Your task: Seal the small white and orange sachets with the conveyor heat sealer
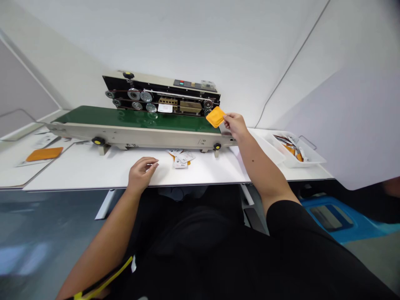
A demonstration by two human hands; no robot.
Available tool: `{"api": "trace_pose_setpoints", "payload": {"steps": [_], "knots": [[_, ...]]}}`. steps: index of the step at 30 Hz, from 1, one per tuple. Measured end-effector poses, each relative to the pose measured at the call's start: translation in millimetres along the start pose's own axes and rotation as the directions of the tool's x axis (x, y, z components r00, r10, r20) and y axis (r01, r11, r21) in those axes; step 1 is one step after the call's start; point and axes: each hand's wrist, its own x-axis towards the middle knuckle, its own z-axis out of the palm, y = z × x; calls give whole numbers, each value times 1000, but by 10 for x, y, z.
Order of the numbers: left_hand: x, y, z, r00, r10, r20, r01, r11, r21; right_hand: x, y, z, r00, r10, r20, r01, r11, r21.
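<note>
My right hand (236, 125) pinches a small orange sachet (215, 117) by its right edge. The sachet is at the right end of a band sealing machine (162, 96), in front of its rollers; I cannot tell whether it touches them. A white sachet (165, 108) is farther left along the machine's sealing line, above the green conveyor belt (125, 118). On the table edge, my left hand (141, 173) is loosely curled and holds nothing, with a gap between thumb and fingers. Just right of it lies a small pile of white and orange sachets (181, 159).
A translucent tub (308, 160) with mixed sachets stands on the right of the white table (93, 175). At the left lie an orange packet (45, 153) and white packets. A blue plastic stool (346, 221) is below right. The machine has black knobs along its front.
</note>
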Motion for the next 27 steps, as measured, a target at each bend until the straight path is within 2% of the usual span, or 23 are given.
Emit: {"api": "trace_pose_setpoints", "payload": {"steps": [8, 18, 24, 27], "knots": [[1, -24, -16, 999, 10, 42, -12, 999, 30, 384, 93, -96, 983, 102, -152, -109, 993, -37], [1, -29, -44, 998, 45, 48, -46, 999, 16, 889, 151, 139, 957, 156, -244, -180, 981, -80], [-5, -32, -59, 998, 32, 61, -34, 999, 25, 1016, 121, 245, 960, 144, -239, -176, 977, -121], [-7, -17, -57, 998, 40, 52, -41, 999, 13, 1017, 52, 189, 978, 48, -202, -90, 974, -206]]}}
